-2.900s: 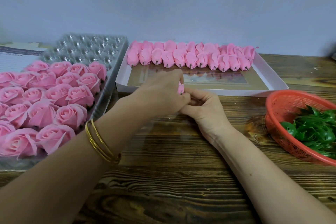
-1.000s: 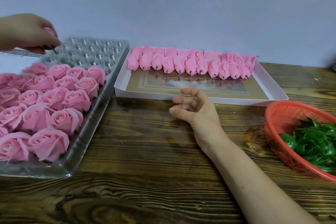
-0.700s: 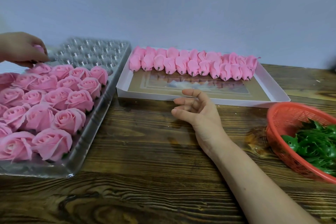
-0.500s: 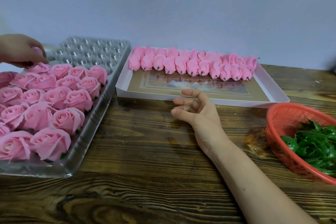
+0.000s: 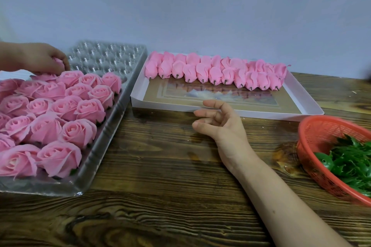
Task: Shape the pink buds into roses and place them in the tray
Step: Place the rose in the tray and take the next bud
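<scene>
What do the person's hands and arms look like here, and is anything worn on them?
Both hands are bare, with no gloves. The right hand and its forearm run bare to the bottom edge: no sleeve, watch, bracelet or ring visible. The left hand shows only to about the wrist at the left edge; no ring is visible, and its forearm is out of frame.

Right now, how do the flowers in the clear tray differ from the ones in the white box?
The roses in the clear tray are opened, round and face up; the buds in the white box are closed, narrow and lie on their sides, stubs showing. Both are pink.
</scene>
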Available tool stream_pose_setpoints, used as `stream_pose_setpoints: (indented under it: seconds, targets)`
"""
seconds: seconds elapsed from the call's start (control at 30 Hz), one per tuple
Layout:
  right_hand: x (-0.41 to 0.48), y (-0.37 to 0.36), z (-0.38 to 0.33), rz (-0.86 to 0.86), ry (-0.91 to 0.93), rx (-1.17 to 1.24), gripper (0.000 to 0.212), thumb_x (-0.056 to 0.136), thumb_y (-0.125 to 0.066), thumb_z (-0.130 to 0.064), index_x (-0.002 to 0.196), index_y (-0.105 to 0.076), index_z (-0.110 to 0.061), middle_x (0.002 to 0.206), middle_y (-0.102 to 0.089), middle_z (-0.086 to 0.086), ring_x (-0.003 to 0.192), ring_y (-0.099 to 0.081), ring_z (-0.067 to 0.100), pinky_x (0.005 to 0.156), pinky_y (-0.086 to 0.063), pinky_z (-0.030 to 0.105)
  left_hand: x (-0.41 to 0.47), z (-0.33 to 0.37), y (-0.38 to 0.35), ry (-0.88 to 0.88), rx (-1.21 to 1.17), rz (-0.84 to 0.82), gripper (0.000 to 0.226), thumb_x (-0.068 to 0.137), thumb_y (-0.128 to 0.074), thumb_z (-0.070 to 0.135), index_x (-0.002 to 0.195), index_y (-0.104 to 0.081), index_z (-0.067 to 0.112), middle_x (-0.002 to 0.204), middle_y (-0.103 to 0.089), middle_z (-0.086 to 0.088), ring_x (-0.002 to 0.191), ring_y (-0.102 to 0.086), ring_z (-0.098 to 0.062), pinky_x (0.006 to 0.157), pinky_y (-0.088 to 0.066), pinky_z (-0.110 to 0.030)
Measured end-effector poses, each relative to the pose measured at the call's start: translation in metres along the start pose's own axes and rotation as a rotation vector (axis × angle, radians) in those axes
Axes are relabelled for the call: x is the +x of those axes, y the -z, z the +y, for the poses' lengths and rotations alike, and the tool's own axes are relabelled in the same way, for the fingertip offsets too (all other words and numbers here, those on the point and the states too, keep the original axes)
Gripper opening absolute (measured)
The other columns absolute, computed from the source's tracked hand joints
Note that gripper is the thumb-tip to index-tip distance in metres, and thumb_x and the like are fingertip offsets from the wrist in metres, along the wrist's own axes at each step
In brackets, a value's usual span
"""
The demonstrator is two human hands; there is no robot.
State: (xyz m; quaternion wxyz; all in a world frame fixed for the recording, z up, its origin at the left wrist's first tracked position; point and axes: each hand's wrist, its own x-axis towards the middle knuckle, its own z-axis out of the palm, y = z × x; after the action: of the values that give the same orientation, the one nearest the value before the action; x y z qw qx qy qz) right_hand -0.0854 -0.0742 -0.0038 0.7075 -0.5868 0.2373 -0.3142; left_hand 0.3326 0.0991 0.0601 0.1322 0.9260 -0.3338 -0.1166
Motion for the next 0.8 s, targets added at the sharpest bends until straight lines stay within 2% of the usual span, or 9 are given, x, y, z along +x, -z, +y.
stream_pose_setpoints:
  seconds: [0.13,0.37,0.47,0.57,0.63,0.7,0.8]
  targets:
    - [0.0,0.001,0.0,0.003,-0.002,-0.009,0.048,0.072,-0.07,0.017,0.105,-0.057,-0.016,0.092,-0.069,0.007,0.065,-0.063,0.006,0.066,-0.052,0.018,0.006,0.0,0.002,-0.004,0.042,-0.011,0.019,0.081,-0.066,-0.009,0.078,-0.071,0.009,0.078,-0.069,-0.025,0.064,-0.058,-0.031,0.073,-0.049,-0.039]
    - [0.001,0.0,0.0,0.004,-0.004,-0.013,0.048,0.072,-0.07,0.017,0.106,-0.058,-0.014,0.091,-0.07,0.006,0.065,-0.063,0.005,0.066,-0.052,0.018,0.011,-0.002,0.01,0.041,0.047,-0.107,0.021,0.082,-0.062,-0.011,0.083,-0.072,0.007,0.074,-0.063,-0.026,0.061,-0.051,-0.028,0.058,-0.046,-0.032]
    - [0.001,0.0,0.0,0.003,-0.005,-0.014,0.048,0.072,-0.07,0.017,0.105,-0.058,-0.015,0.091,-0.07,0.006,0.066,-0.063,0.007,0.066,-0.052,0.018,0.009,0.0,0.009,-0.005,0.083,-0.147,0.023,0.08,-0.064,-0.011,0.081,-0.073,0.011,0.081,-0.066,-0.034,0.066,-0.055,-0.029,0.07,-0.046,-0.042]
    - [0.0,0.0,0.0,0.006,-0.003,-0.011,0.048,0.072,-0.07,0.018,0.105,-0.058,-0.015,0.09,-0.069,0.005,0.066,-0.063,0.007,0.066,-0.052,0.019,0.008,0.003,0.006,-0.022,0.097,-0.165,0.019,0.074,-0.07,-0.005,0.08,-0.073,0.013,0.08,-0.069,-0.031,0.068,-0.059,-0.03,0.081,-0.051,-0.055]
    - [0.0,0.001,0.0,0.006,-0.001,-0.01,0.048,0.072,-0.07,0.018,0.105,-0.058,-0.015,0.09,-0.07,0.005,0.066,-0.063,0.008,0.066,-0.052,0.019,0.008,0.004,0.006,-0.012,0.097,-0.177,0.022,0.077,-0.069,-0.008,0.081,-0.073,0.013,0.081,-0.068,-0.032,0.069,-0.059,-0.029,0.085,-0.051,-0.058]
    - [0.0,0.001,0.0,0.004,-0.001,-0.016,0.048,0.072,-0.07,0.017,0.105,-0.058,-0.016,0.09,-0.07,0.005,0.066,-0.063,0.007,0.066,-0.052,0.018,0.007,0.003,0.007,-0.017,0.103,-0.146,0.023,0.078,-0.068,-0.011,0.081,-0.074,0.011,0.082,-0.068,-0.033,0.069,-0.059,-0.029,0.082,-0.052,-0.054]
    - [0.0,0.001,0.0,0.006,-0.001,-0.017,0.047,0.072,-0.07,0.017,0.105,-0.058,-0.015,0.09,-0.07,0.005,0.065,-0.063,0.006,0.065,-0.052,0.018,0.005,0.006,0.006,0.021,0.002,-0.066,0.017,0.08,-0.066,-0.011,0.083,-0.073,0.005,0.083,-0.068,-0.032,0.067,-0.055,-0.028,0.072,-0.045,-0.034]
